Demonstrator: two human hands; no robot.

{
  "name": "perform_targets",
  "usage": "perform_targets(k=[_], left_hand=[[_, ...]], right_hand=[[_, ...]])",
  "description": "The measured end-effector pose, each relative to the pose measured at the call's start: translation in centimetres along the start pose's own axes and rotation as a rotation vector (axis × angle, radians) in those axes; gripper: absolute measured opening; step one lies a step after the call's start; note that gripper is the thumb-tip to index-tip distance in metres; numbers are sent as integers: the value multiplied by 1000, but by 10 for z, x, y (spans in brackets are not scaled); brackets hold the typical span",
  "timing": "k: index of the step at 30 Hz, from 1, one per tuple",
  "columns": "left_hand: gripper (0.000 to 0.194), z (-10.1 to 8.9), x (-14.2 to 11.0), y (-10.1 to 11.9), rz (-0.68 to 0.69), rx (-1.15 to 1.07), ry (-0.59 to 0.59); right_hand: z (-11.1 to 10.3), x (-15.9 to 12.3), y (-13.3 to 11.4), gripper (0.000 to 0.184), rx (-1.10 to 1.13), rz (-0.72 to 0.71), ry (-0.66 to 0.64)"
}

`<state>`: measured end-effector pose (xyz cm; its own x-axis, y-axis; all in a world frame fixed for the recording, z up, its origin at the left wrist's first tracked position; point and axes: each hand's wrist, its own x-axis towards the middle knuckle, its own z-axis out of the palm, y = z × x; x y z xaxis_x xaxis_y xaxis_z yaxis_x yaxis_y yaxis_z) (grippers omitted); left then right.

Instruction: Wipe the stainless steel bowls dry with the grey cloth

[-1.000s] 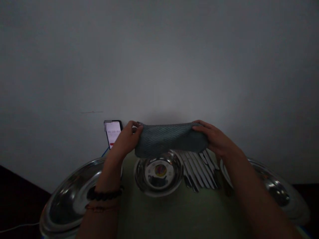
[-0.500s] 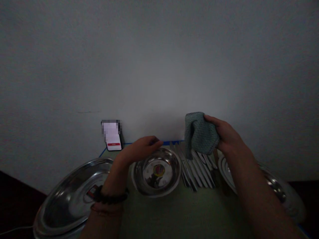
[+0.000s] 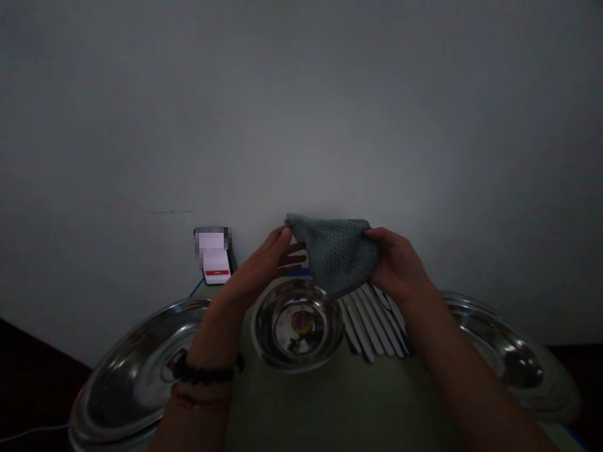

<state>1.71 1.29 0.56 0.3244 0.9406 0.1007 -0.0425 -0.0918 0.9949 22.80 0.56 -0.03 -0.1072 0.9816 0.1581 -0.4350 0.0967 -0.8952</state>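
A grey-green textured cloth (image 3: 339, 251) with a dark striped edge is stretched in the air between my hands, above the back of the table. My right hand (image 3: 398, 257) grips its right side, thumb in front. At the cloth's upper left corner, my left hand (image 3: 264, 260) pinches with thumb and forefinger while its other fingers are spread behind. Below the cloth stands a shiny metal bowl (image 3: 264, 342) with a round coloured label inside. Several table knives (image 3: 377, 323) lie side by side to the bowl's right, their far ends partly hidden by the cloth and right hand.
A large metal basin (image 3: 117, 383) stands at the left, partly behind my left forearm. Another metal basin (image 3: 527, 364) is at the right, partly covered by my right arm. A phone (image 3: 215, 257) leans against the wall at the back of the green table (image 3: 330, 402).
The cloth was stretched wide between both hands, then hung folded from my right hand while the left was off it. Now the left hand has its corner again and the right has moved left.
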Motion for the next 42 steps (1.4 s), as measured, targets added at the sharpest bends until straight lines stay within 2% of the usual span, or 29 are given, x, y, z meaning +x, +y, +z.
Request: perform_targets(k=[3,6,10,14,18,22,24,27,28,31,34,36,37,40,42], left_hand=[[61,6,-1,0,-33,-103,-15],[60,14,0,0,-9,-197,13],[62,17,5,4,89,-353,145],[70,11,7,8,156,-397,238],[73,6,4,8,213,-343,219],[80,7,-2,12,262,-220,140],[82,9,-5,14,277,-166,102],[82,11,-8,16,288,-104,82],[81,11,-8,16,292,-81,89],[76,10,-8,16,308,33,153],[66,5,-8,17,297,165,210],[57,2,-9,18,242,243,184],[54,0,-10,18,210,277,147],[57,-5,-11,17,141,334,-3],[63,-8,-10,14,121,383,-46]], right_hand=[[1,1,5,12,-104,-12,-45],[2,2,9,15,-96,-2,-42],[5,0,11,19,-28,23,-13],[5,-4,9,24,-26,116,-58],[2,-6,8,33,-47,185,-137],[-6,-3,15,73,-130,319,-298],[-8,0,21,70,-122,337,-329],[-9,4,28,40,-82,270,-288],[-8,5,28,38,-71,241,-245],[-4,5,24,48,-68,157,-68],[0,2,16,76,-148,56,116],[2,0,12,88,-226,-30,179],[2,-2,10,84,-267,-68,180],[3,-4,9,56,-361,-124,93],[2,-5,9,54,-393,-141,6]])
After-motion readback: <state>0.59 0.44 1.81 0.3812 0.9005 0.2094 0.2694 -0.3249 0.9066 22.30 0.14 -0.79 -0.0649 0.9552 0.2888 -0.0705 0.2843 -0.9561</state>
